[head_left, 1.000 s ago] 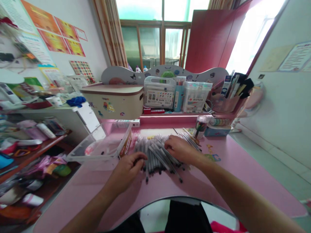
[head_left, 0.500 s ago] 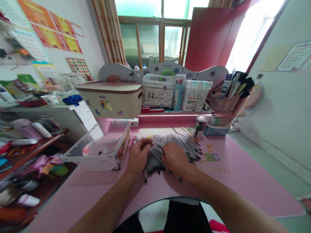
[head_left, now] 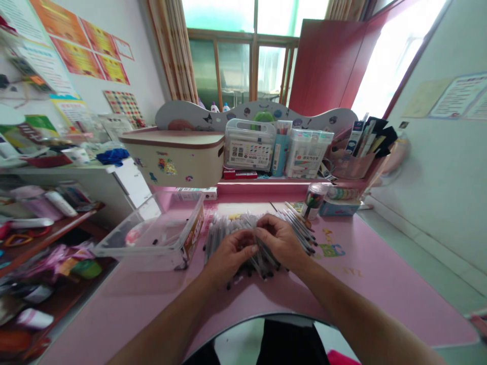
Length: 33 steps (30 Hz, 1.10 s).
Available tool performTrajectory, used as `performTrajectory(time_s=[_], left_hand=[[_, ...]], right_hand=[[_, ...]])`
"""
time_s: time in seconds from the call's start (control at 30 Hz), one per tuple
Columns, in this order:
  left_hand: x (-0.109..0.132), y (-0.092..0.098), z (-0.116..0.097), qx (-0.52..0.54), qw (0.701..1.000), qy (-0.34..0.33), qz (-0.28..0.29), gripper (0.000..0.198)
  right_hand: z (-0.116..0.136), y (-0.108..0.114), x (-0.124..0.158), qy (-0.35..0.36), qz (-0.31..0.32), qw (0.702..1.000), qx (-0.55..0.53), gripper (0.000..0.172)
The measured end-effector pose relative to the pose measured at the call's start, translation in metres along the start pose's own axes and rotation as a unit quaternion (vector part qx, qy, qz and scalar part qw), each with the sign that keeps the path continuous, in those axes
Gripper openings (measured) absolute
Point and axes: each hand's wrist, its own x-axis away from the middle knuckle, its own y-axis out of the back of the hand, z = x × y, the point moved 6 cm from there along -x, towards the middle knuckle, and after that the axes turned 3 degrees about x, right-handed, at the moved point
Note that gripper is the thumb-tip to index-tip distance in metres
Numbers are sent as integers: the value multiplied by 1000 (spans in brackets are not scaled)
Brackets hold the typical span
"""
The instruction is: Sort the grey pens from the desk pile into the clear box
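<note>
A heap of several grey pens with black caps [head_left: 228,228] lies on the pink desk [head_left: 365,284] in front of me. My left hand [head_left: 229,255] rests on the heap's near side, fingers curled over some pens. My right hand [head_left: 278,240] lies on the heap's middle, fingers bent and closed round a bundle of pens, its fingertips touching my left hand. A clear plastic box [head_left: 155,234] sits just left of the heap, almost empty.
A cream storage box [head_left: 175,157] stands behind the clear one. Marker cases [head_left: 249,147] and a pen cup [head_left: 280,149] line the raised shelf. A small jar [head_left: 314,198] and tape rolls [head_left: 342,191] stand at right. Cluttered shelves [head_left: 45,223] fill the left side.
My left hand moved from the desk's near edge up onto the heap, then inward. My right hand slid left, and both hands have come together over the pens.
</note>
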Motion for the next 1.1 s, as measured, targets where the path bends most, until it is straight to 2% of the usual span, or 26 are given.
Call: performTrajectory(time_s=[0.13, 0.2, 0.27, 0.33, 0.4, 0.47, 0.5, 0.57, 0.67, 0.77, 0.93, 1.1], left_hand=[[3, 1, -2, 58, 998, 14, -31, 25], [3, 4, -3, 94, 994, 31, -45, 26], [3, 6, -2, 114, 991, 54, -48, 29], [1, 9, 1, 121, 989, 71, -51, 32], [0, 13, 4, 133, 986, 90, -53, 36], [0, 15, 9, 141, 983, 112, -40, 36], [0, 15, 11, 140, 982, 126, -27, 35], [1, 15, 14, 129, 980, 151, 2, 30], [4, 16, 14, 102, 977, 186, 32, 32], [6, 17, 12, 76, 973, 209, 69, 31], [8, 21, 10, 62, 966, 223, 117, 32], [8, 23, 6, 35, 963, 226, 139, 37]], right_hand=[[-7, 5, -1, -38, -8, 996, -75, 17], [-8, 11, -2, -33, -25, 996, -80, 20], [-1, 18, -3, 17, -38, 999, -29, 30], [13, 19, -1, 110, -17, 989, 95, 41], [25, 10, 4, 208, 41, 944, 251, 39], [28, 0, 9, 271, 85, 880, 381, 23], [27, -4, 11, 288, 97, 850, 431, 16], [22, -10, 13, 300, 111, 802, 505, 11], [13, -18, 16, 294, 151, 764, 554, 9], [12, -22, 19, 282, 178, 759, 559, 6], [18, -28, 26, 289, 195, 764, 544, 14], [13, -27, 29, 241, 218, 772, 546, 10]])
